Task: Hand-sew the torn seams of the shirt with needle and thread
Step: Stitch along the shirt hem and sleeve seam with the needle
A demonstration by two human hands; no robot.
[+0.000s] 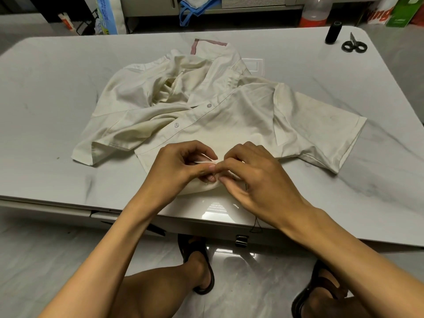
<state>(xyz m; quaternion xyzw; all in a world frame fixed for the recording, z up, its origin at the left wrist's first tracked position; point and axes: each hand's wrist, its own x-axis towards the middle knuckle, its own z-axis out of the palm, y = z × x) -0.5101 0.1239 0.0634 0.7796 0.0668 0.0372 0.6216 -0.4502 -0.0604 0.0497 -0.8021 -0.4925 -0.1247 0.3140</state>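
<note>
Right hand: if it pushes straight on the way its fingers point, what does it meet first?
The left hand: the right hand points at its fingers, which seem to touch it over the pinched shirt edge.

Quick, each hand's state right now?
Left hand: pinches the shirt at its folded edge.
Right hand: pinches the same edge; dark thread trails below it.

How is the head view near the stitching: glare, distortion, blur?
Head view: wide-angle lens bows the edges of the glossy white marble-look table; glare patch on its near rim below the left hand and right hand; lighting even, shadows soft; cream button-up shirt sharp, but where they pinch its fabric the stitch itself is hidden.
</note>
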